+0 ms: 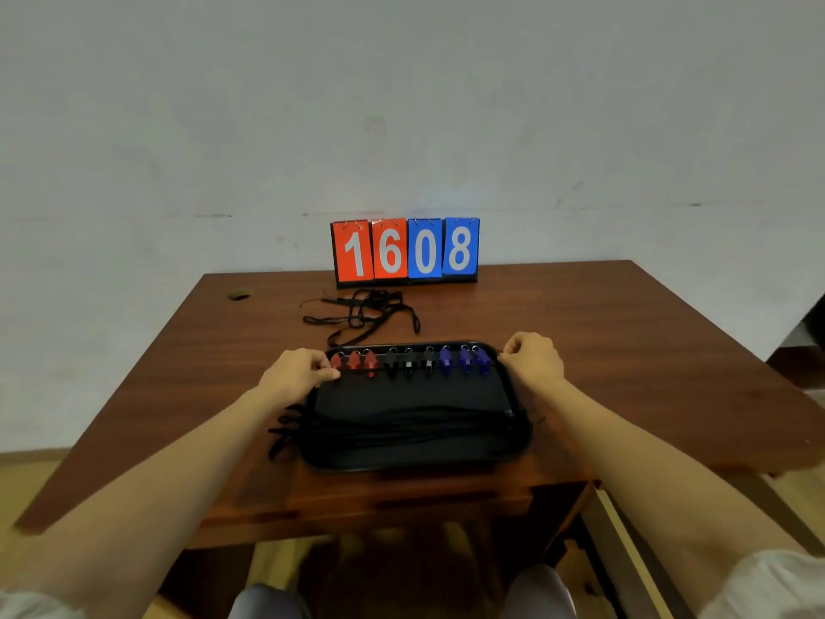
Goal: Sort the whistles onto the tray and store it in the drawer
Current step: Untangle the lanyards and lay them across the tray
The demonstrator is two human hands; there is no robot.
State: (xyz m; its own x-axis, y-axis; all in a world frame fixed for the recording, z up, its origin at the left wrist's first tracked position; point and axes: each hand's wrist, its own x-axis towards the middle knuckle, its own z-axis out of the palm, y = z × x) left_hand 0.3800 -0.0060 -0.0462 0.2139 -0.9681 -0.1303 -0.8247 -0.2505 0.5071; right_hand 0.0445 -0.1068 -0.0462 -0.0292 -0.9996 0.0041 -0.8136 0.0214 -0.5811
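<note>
A plain indoor room, set up like an office or study corner: a brown wooden desk [625, 332] stands pushed against a bare, scuffed pale wall [268, 105]. A flip scoreboard [406, 252] reading 1608 stands at the desk's back edge, giving it a staged, recording-station look.

3 red whistles [354, 362], 3 black whistles [409, 366], 3 blue whistles [464, 362], 1 tray [415, 460], 1 scoreboard [406, 251].
</note>
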